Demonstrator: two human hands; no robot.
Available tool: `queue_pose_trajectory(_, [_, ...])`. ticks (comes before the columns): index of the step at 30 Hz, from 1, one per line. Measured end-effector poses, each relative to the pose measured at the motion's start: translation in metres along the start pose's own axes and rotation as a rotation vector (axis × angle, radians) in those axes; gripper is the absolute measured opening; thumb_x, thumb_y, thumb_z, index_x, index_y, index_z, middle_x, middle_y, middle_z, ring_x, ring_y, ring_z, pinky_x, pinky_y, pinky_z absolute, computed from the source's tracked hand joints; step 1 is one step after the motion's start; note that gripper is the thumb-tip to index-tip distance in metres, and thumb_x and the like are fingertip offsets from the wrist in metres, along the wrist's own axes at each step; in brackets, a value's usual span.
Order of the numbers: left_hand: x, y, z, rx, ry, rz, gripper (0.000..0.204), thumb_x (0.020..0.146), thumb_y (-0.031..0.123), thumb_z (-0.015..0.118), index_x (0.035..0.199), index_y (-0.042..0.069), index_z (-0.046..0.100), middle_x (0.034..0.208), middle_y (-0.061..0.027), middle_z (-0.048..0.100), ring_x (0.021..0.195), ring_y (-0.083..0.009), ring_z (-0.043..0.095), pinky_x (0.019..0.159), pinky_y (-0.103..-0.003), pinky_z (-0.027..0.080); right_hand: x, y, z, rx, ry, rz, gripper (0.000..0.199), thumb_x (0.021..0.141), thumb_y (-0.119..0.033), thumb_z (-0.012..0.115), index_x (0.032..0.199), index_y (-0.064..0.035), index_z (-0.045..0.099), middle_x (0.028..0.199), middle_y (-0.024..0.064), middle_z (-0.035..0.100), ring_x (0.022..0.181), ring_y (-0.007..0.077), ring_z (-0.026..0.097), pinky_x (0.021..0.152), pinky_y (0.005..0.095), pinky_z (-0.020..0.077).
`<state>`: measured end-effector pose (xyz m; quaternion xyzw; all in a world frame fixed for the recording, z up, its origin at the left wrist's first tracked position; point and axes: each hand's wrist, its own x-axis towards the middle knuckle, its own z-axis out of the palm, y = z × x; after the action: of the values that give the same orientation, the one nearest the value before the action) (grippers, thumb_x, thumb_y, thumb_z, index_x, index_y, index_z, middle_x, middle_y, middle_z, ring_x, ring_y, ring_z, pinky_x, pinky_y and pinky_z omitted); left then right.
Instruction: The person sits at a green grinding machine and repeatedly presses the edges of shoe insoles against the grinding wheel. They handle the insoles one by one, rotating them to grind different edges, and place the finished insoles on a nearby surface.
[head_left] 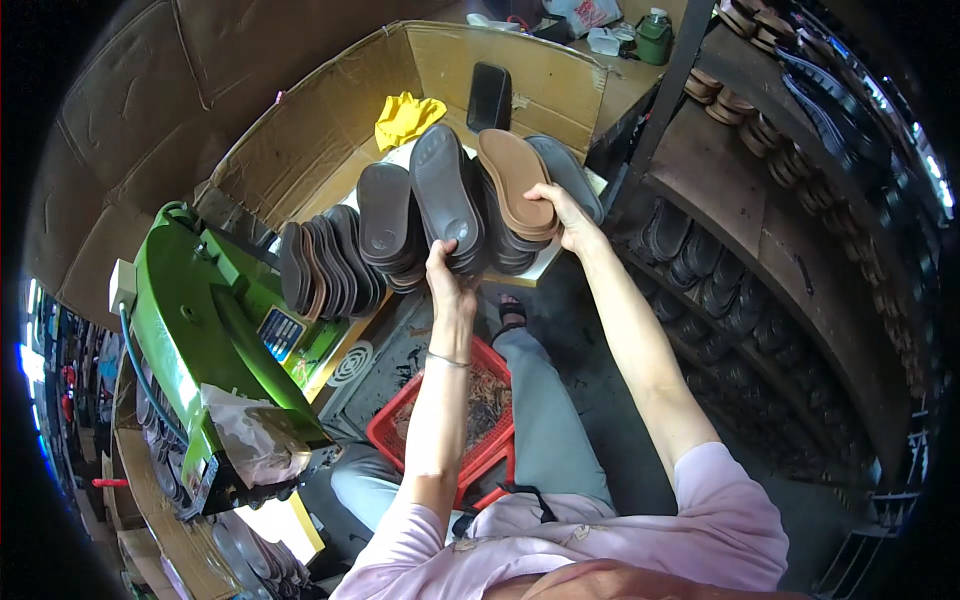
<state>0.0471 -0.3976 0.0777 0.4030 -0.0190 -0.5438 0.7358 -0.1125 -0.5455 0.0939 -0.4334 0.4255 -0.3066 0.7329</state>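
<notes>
My left hand [449,275] is closed at the heel end of a dark brown shoe sole [440,180], with the thumb on its top face. That sole lies uppermost on a stack. My right hand [568,215] is closed on the edge of a tan shoe sole [515,175], thumb on top and fingers hidden underneath; more soles lie below it. To the left of my left hand is another stack of dark soles [385,210]. Beyond it, a row of soles [335,260] stands on edge. A grey sole [568,175] lies just right of the tan one.
A green machine [180,310] stands at the left. Cardboard walls [310,125] rise behind the soles, near a yellow cloth [408,118]. Between my legs sits a red basket [385,435] of scraps. Shelves [720,190] with many soles line the right side.
</notes>
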Motion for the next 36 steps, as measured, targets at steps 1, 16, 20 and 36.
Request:
queue_pose_trajectory(1, [-0.003,-0.003,0.000,-0.002,0.000,0.007,0.044,0.072,0.033,0.061,0.109,0.008,0.057,0.106,-0.0074,0.063,0.096,-0.0232,0.058,0.085,-0.038,0.042,-0.004,-0.002,0.000,0.008,-0.009,0.025,0.056,0.067,-0.037,0.068,0.113,-0.0092,0.055,0.125,0.0095,0.047,0.125,0.0231,0.034,0.104,0.0442,0.0237])
queue_pose_trajectory(16, [-0.023,0.038,0.002,-0.002,-0.204,-0.240,0.044,0.080,0.034,0.062,0.112,0.004,0.060,0.108,-0.0098,0.065,0.099,-0.0252,0.062,0.090,-0.042,0.048,-0.039,0.012,0.009,-0.034,0.035,-0.217,0.028,0.074,-0.022,0.064,0.091,-0.0004,0.063,0.090,0.0071,0.062,0.085,0.0150,0.057,0.078,0.0298,0.0430])
queue_pose_trajectory(20, [-0.012,0.036,-0.010,0.010,-0.245,-0.242,0.040,0.080,0.031,0.061,0.109,0.004,0.060,0.104,-0.0100,0.066,0.093,-0.0249,0.064,0.086,-0.039,0.050,-0.056,0.009,0.023,-0.300,0.093,-0.186,0.053,0.073,-0.032,0.065,0.109,0.0073,0.061,0.111,0.0168,0.061,0.100,0.0228,0.057,0.087,0.0316,0.0408])
queue_pose_trajectory(36, [-0.009,0.031,-0.028,0.066,-0.247,-0.248,0.039,0.077,0.028,0.064,0.107,0.004,0.058,0.098,-0.0094,0.066,0.088,-0.0235,0.064,0.083,-0.038,0.051,-0.108,-0.020,0.044,-0.071,-0.076,0.140,0.034,0.082,-0.032,0.062,0.109,-0.0121,0.065,0.124,0.0086,0.055,0.118,0.0141,0.048,0.094,0.0355,0.0417])
